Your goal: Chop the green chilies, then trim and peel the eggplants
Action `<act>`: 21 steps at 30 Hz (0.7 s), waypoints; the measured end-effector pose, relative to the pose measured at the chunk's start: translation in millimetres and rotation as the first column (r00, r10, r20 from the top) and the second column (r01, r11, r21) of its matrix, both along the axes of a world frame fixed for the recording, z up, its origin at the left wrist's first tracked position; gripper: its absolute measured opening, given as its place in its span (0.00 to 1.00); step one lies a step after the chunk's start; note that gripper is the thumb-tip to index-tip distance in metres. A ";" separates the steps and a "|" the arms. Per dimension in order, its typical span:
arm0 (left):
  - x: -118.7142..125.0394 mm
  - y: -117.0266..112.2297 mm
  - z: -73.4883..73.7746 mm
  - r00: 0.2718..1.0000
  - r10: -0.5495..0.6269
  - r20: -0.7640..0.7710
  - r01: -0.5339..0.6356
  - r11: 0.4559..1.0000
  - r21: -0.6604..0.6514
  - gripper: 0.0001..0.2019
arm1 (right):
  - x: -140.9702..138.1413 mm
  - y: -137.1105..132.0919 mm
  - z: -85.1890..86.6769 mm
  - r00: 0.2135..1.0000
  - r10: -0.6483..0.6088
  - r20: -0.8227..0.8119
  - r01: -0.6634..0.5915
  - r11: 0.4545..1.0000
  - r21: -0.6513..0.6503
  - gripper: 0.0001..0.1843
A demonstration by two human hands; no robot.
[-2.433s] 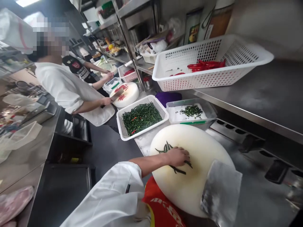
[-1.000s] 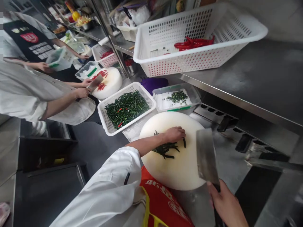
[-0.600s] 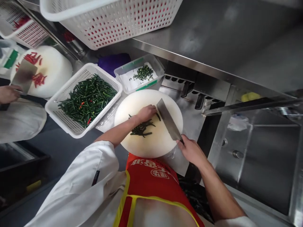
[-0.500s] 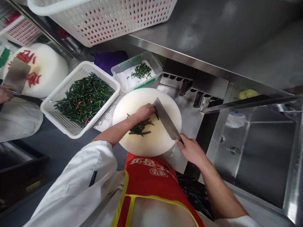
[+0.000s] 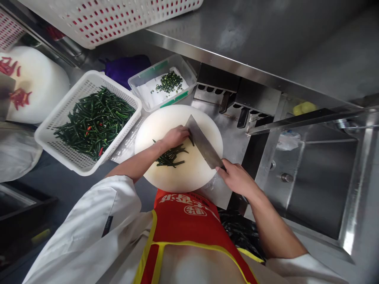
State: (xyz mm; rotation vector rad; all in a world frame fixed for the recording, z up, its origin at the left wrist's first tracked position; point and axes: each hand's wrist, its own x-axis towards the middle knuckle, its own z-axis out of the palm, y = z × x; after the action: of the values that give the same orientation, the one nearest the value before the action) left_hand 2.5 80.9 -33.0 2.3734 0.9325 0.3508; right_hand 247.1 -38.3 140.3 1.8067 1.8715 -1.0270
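A round white cutting board [image 5: 166, 180] lies in front of me. My right hand [image 5: 237, 176] is wrapped round the handle of a cleaver [image 5: 203, 145], its blade slanting across the board up to my left fingertips. With fingers curled, my left hand [image 5: 176, 136] presses on green chilies at the blade; those under the fingers are mostly hidden. One dark chili piece [image 5: 192, 139] shows beside the blade. Below my left wrist lies a small pile of long green chilies [image 5: 171, 156] on the board.
Left of the board stands a white basket [image 5: 44, 136] of green chilies. Behind is a clear plastic box [image 5: 136, 83] with chopped green chili. A steel shelf edge [image 5: 237, 73] overhangs the back; a sink [image 5: 319, 185] lies right. Another board [image 5: 50, 85] holds red chilies.
The view has turned a little, so things sit farther left, and the co-worker's hand has left the picture. My hands and the cleaver keep nearly the same place on the board.
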 end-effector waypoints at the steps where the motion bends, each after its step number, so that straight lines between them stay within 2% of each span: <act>1: 0.5 -0.2 1.6 1.000 -0.004 -0.006 0.004 1.000 -0.004 0.14 | 0.1 -0.6 1.5 1.000 -0.013 0.003 0.013 1.000 0.002 0.11; 6: 3.1 2.3 16.7 0.993 0.011 -0.119 -0.020 0.997 -0.076 0.15 | 1.8 -8.7 1.2 0.991 -0.135 -0.010 0.135 0.991 -0.006 0.11; 9: -1.4 8.9 30.3 0.966 0.040 -0.254 -0.086 0.981 -0.172 0.14 | 2.7 -18.4 -6.4 0.971 -0.236 -0.048 0.233 0.971 -0.053 0.11; 13: -18.0 14.3 48.4 0.908 0.008 -0.420 -0.151 0.939 -0.308 0.11 | 1.0 -35.4 -19.6 0.944 -0.321 -0.079 0.313 0.945 -0.093 0.11; 17: -33.8 -2.0 63.9 0.894 -0.011 -0.448 -0.158 0.928 -0.338 0.18 | -2.4 -48.4 -29.7 0.921 -0.374 -0.111 0.364 0.926 -0.099 0.13; 19: -36.4 -16.8 68.9 0.879 -0.056 -0.474 -0.127 0.930 -0.344 0.23 | -3.9 -51.8 -33.3 0.910 -0.393 -0.128 0.383 0.918 -0.100 0.13; 21: -35.7 -29.5 71.1 0.853 -0.074 -0.516 -0.119 0.936 -0.331 0.23 | -4.6 -54.2 -36.1 0.900 -0.409 -0.152 0.397 0.912 -0.102 0.12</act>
State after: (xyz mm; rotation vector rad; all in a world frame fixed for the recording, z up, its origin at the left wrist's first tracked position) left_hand -33.2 51.4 38.1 2.1440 1.1486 -0.4571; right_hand 242.5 -92.5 104.2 2.1814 1.5544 -1.4086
